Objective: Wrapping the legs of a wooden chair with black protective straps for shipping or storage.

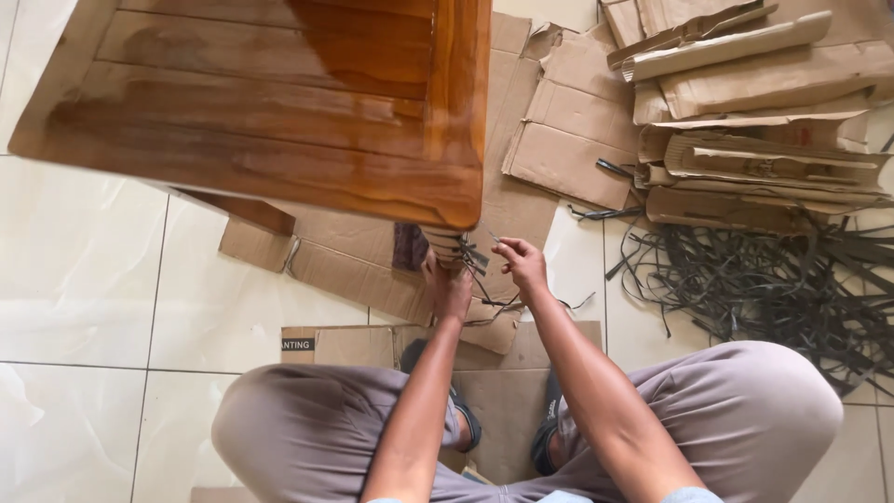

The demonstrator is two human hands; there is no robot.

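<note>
While the left hand wraps its fingers around the leg of the wooden table, the right hand pinches a thin dark strap between its fingertips. Both sets of fingers are closed, the left around the wrapped leg and the right on the strap. That leg has cardboard wound around it, and the strap runs from the right hand across to the leg. The two hands sit close together, with the right hand at about 3 o'clock from the left.

Straight up at 12 o'clock from the hands is the shiny brown table top, seen from above. Under the hands lie flat cardboard sheets spread on the floor. At 6 o'clock from the hands are the person's bent knees in grey trousers, and dark sandals show between them.

Out at about 3 o'clock from the hands is a big tangle of dark straps on the pale tiled floor. At about 1 o'clock is a pile of folded cardboard, stacked in layers, with more flat cardboard lying just beside it.
</note>
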